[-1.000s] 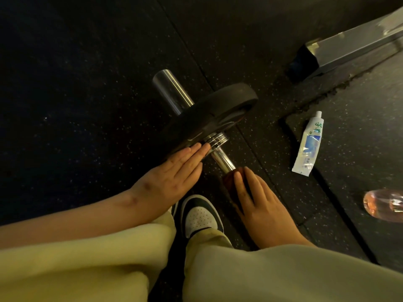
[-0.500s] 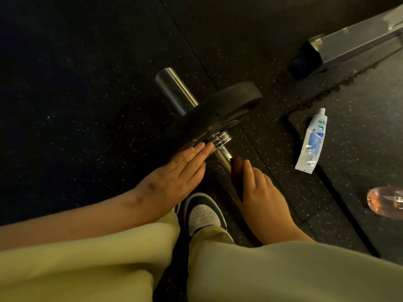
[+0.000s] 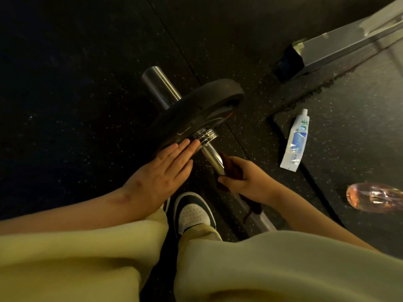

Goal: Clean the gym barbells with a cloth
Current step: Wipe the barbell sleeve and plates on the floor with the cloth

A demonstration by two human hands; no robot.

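My left hand (image 3: 161, 177) lies flat, its fingers (image 3: 185, 149) straight and together. The tips press against the near face of the black weight plate (image 3: 196, 110), right beside the chrome collar (image 3: 206, 137). That hand holds nothing.

My right hand (image 3: 246, 179) is curled round a dark reddish-brown cloth (image 3: 231, 170), thumb below and fingers over the top, and it holds the cloth against the shaft of the barbell (image 3: 212, 156). The cloth sits on the bare steel at about five o'clock from the collar, close to it but not touching. A dark strip of the cloth seems to trail along the shaft under my wrist; the light is too dim to be sure.

The barbell lies on the black speckled rubber floor (image 3: 65, 105), running from eleven o'clock to five o'clock across the view. Its thick chrome sleeve (image 3: 161, 86) sticks out past the plate toward eleven o'clock, and the shaft runs toward five o'clock until it passes under my knee.

At three o'clock from the plate a white and blue tube (image 3: 295, 141) lies on the floor, cap pointing to twelve. Farther out, at about four o'clock, a clear bottle (image 3: 375, 197) of pinkish liquid lies on its side. A grey metal beam (image 3: 340, 44) crosses the corner at two o'clock.

At six o'clock from my hands, my black and white shoe (image 3: 194, 212) shows between the pale trouser legs (image 3: 87, 258).
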